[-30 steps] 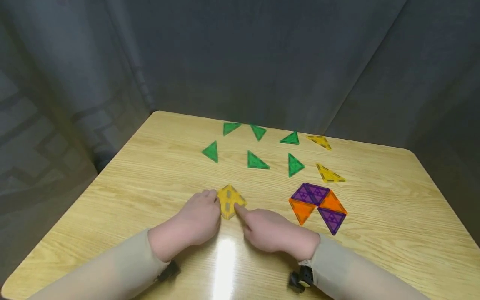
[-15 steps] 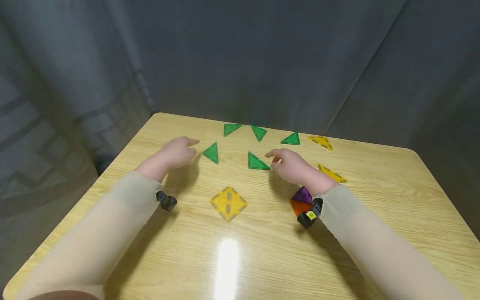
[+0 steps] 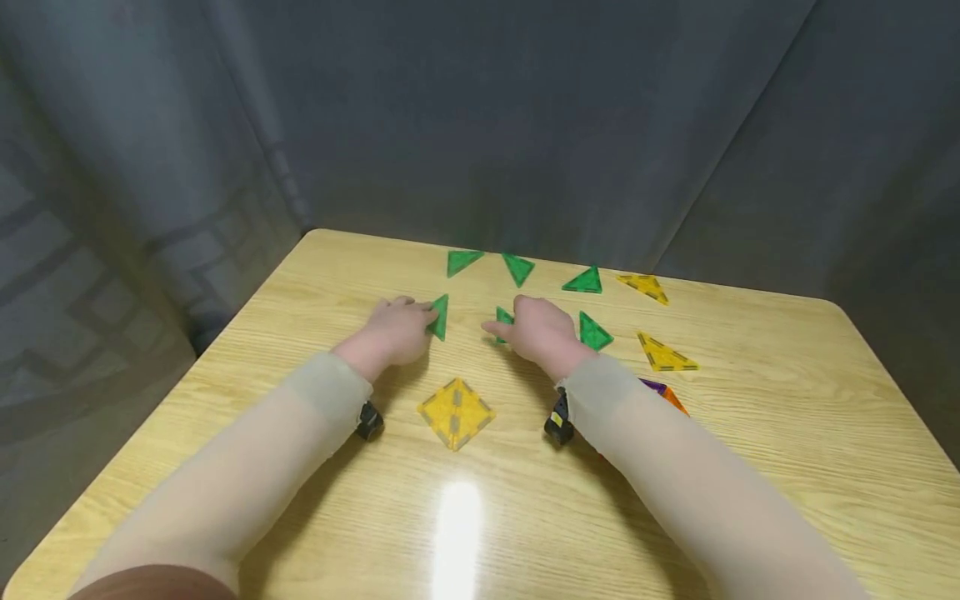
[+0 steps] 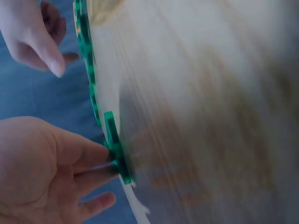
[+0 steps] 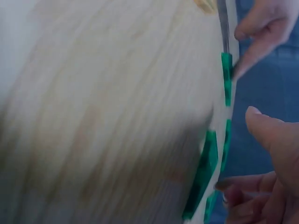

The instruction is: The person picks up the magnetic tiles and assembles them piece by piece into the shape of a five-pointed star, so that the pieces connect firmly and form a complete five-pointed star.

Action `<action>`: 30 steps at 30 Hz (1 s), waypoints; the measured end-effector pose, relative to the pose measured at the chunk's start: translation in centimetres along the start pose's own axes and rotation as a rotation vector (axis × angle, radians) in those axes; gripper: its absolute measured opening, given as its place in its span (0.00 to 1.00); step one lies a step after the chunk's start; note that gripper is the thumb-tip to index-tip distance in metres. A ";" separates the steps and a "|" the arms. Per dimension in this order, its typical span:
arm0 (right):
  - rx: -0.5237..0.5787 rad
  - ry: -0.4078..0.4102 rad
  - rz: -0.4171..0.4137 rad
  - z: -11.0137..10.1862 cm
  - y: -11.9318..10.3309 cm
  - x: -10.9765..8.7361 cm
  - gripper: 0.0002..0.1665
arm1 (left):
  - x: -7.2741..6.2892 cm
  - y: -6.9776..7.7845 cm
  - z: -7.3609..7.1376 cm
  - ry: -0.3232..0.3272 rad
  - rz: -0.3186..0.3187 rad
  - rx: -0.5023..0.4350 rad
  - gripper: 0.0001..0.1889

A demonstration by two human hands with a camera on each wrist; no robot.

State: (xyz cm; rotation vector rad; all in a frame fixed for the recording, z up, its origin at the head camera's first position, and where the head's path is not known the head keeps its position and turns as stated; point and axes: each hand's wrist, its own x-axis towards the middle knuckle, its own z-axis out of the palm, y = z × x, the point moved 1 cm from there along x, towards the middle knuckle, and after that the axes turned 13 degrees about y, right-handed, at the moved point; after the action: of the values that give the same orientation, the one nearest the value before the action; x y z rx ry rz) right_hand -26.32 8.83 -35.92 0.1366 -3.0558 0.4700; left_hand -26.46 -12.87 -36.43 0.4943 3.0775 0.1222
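In the head view, my left hand point(image 3: 397, 331) has its fingertips on the right-angled edge of a green triangular magnetic tile point(image 3: 441, 317). The left wrist view shows those fingers nearly straight against the tile point(image 4: 117, 148), palm open to the side. My right hand point(image 3: 543, 329) hovers over a second green triangular tile point(image 3: 503, 315), covering most of it. Its thumb sticks out to the left, apart from the fingers. From the right wrist, this tile point(image 5: 204, 175) lies beside the fingers, ungripped. Between both forearms sits a yellow diamond point(image 3: 456, 414) of tiles joined edge to edge.
Another green triangle point(image 3: 595, 332) lies right of my right hand. Several more green tiles point(image 3: 517, 268) line the table's back edge. Two yellow triangles point(image 3: 666, 353) lie at the right. My right sleeve point(image 3: 660, 450) hides most of a purple and orange tile group point(image 3: 672, 400).
Both hands left the yellow diamond and reached toward the back. The left hand came onto the left green tile, which has shifted slightly right; the right hand moved left over the second.
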 end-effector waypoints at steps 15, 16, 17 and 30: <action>-0.088 -0.039 -0.098 0.3 0.0 -0.6 0.35 | -0.2 0.9 -0.1 0.003 0.029 -0.038 0.27; -0.085 -0.032 -0.136 0.2 0.0 -0.8 0.32 | -0.2 0.9 -0.1 0.003 0.027 -0.040 0.27; -0.083 -0.023 -0.174 0.1 0.0 -0.9 0.29 | -0.2 0.9 -0.2 0.002 0.026 -0.041 0.27; 0.085 0.014 -0.424 1.3 0.5 -0.5 0.21 | 0.1 1.5 -0.1 -0.047 0.057 -0.096 0.28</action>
State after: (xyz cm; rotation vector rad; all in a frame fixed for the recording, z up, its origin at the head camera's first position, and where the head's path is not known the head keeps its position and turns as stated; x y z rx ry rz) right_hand -25.93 8.91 -37.34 0.7593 -2.8703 0.5612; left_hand -26.06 -11.48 -36.23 0.5711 2.9957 0.2551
